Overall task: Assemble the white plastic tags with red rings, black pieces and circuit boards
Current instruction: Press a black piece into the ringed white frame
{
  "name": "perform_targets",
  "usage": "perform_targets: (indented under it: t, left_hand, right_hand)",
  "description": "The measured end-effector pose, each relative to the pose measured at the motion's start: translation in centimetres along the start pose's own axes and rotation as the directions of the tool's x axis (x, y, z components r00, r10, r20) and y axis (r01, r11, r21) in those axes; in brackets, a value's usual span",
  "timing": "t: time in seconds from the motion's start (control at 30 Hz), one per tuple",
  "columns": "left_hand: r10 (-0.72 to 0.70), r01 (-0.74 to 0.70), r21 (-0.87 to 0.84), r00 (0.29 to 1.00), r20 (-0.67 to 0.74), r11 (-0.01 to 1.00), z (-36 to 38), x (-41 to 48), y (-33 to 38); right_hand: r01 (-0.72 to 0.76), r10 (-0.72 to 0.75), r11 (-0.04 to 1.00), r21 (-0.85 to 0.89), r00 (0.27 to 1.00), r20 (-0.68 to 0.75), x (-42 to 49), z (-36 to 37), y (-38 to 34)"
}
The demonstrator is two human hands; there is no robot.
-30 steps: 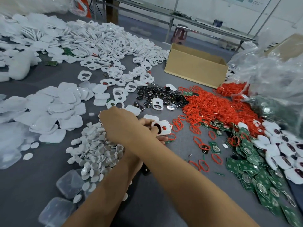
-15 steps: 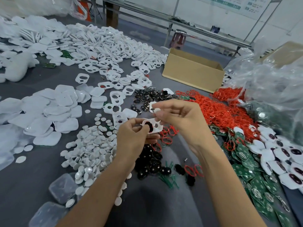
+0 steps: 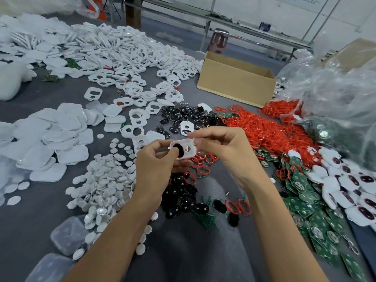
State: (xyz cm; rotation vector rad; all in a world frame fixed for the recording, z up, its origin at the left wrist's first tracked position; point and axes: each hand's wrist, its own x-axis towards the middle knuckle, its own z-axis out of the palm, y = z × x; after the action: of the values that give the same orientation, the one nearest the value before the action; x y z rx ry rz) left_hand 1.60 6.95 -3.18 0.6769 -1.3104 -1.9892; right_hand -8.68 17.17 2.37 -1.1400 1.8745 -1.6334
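Head view: the white plastic tag [image 3: 189,154] is held above the desk [image 3: 30,210] at the middle of the scene, between both hands. Its long axis runs roughly left to right, and its open face is turned up toward the camera. The left hand [image 3: 156,163] grips the tag's left end, with curled fingers [image 3: 183,163] underneath and the thumb on a black piece [image 3: 179,150] that sits over the larger opening. The right hand [image 3: 221,145] pinches the tag's right edge between thumb and forefinger. Both hands touch the tag, but the left thumb is the one on the black piece, so seating it looks like the left hand's job while the right steadies. A trace of red shows beside the small round hole; whether a ring is fully seated I cannot tell.

Nothing lies between the hands and the tag. Directly below them, nearer, is a heap of black pieces [image 3: 181,192] with loose red rings [image 3: 203,169] beside it. The big pile of red rings [image 3: 264,131] lies right and farther off, and green circuit boards [image 3: 301,192] and finished tags [image 3: 356,186] spread along the near right. White discs [image 3: 105,180] and white covers [image 3: 50,139] lie to the left, empty tag frames [image 3: 132,58] far left, and a cardboard box [image 3: 234,84] far right.
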Motion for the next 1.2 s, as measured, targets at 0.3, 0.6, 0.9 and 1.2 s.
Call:
perform_targets:
  t: [0.3, 0.6, 0.9, 1.2]
  left_hand:
    - [0.053, -0.053, 0.097, 0.999, 0.005, 0.994, -0.3, 0.0, -0.3]
    - [0.082, -0.087, 0.106, 0.995, 0.056, 0.991, -0.1, -0.3, -0.3]
    - [0.065, -0.075, 0.117, 0.994, 0.083, 0.99, 0.0, 0.1, -0.5]
    - [0.077, -0.088, 0.132, 0.993, 0.086, 0.987, 0.0, 0.1, -0.7]
  right_hand:
    - [-0.062, 0.022, 0.949, -0.309, 0.991, -0.13, 0.1, 0.5, 1.0]
    - [-0.082, 0.009, 0.933, -0.35, 0.979, -0.204, 0.1, 1.1, 1.7]
    - [-0.171, 0.089, 0.947, -0.272, 0.953, -0.289, 0.2, 1.2, 2.1]
    - [-0.215, 0.147, 0.964, -0.159, 0.923, -0.356, 0.0, 1.6, 2.8]
